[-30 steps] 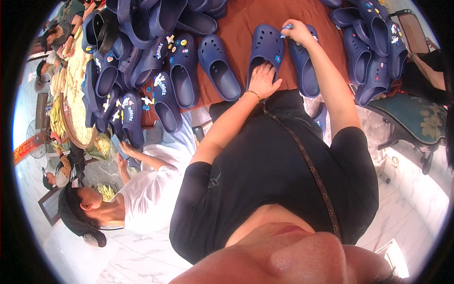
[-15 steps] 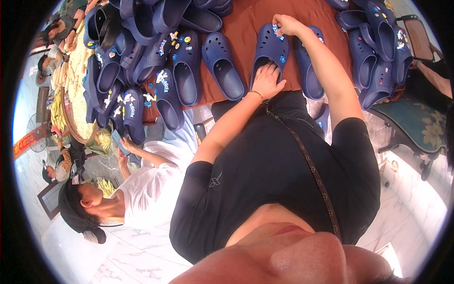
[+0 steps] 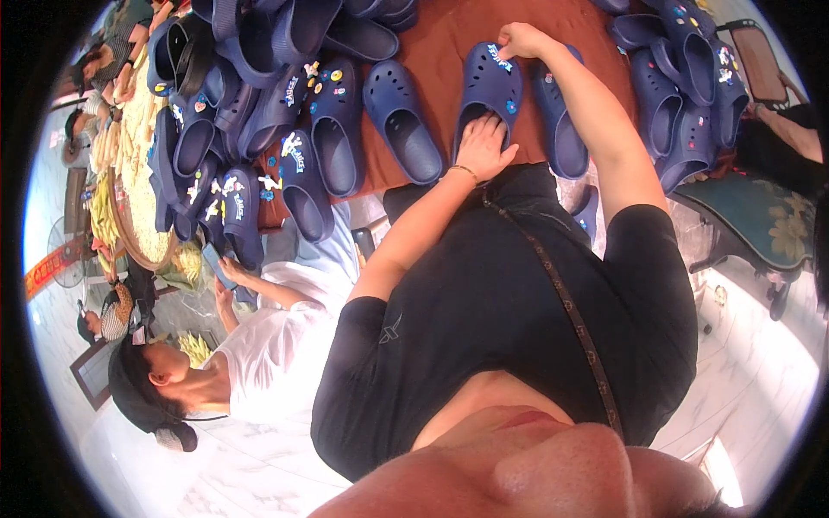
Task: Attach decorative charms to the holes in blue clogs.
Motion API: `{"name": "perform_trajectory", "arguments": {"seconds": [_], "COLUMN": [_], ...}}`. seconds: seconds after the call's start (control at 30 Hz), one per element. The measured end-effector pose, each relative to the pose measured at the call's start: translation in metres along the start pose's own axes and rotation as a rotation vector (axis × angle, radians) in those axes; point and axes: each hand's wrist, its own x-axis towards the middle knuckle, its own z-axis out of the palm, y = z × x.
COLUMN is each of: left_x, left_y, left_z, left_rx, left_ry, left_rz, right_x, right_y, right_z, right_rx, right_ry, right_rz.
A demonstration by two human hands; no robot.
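A navy clog [image 3: 484, 91] lies toe-away on the brown cloth in front of me. My left hand [image 3: 485, 148] has its fingers inside the clog's foot opening, holding it from within; the fingertips are hidden under the upper. At the toe, my right hand [image 3: 522, 41] pinches a white-and-blue lettered shoe charm [image 3: 499, 57] against the upper. A small blue charm [image 3: 511, 108] sits lower on the same clog. To its left is a plain navy clog [image 3: 402, 121]; under my right forearm lies another clog [image 3: 563, 129], partly covered.
Piled clogs, many with charms, fill the brown-covered table's [image 3: 445, 30] left side; more clogs [image 3: 691, 65] are stacked at right. A person in white [image 3: 276, 345] holds a phone at left. A floral-seated chair [image 3: 760, 224] stands at right.
The lettered charm has turned and now lies flatter against the clog's toe. My right hand has shifted slightly with it; my left hand stays inside the clog.
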Motion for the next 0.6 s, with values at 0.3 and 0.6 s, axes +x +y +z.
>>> {"name": "perform_trajectory", "arguments": {"seconds": [0.3,0.6], "left_x": [0.002,0.001], "left_y": [0.001,0.003], "left_z": [-0.005,-0.003], "left_rx": [-0.003,0.011], "left_ry": [-0.033,0.013], "left_rz": [-0.007,0.000], "right_x": [-0.075,-0.092], "right_y": [0.072,0.014], "right_z": [-0.018,-0.009], "right_rx": [-0.072,-0.139], "right_ry": [0.304,0.190], "right_rz": [0.430,0.831]}}
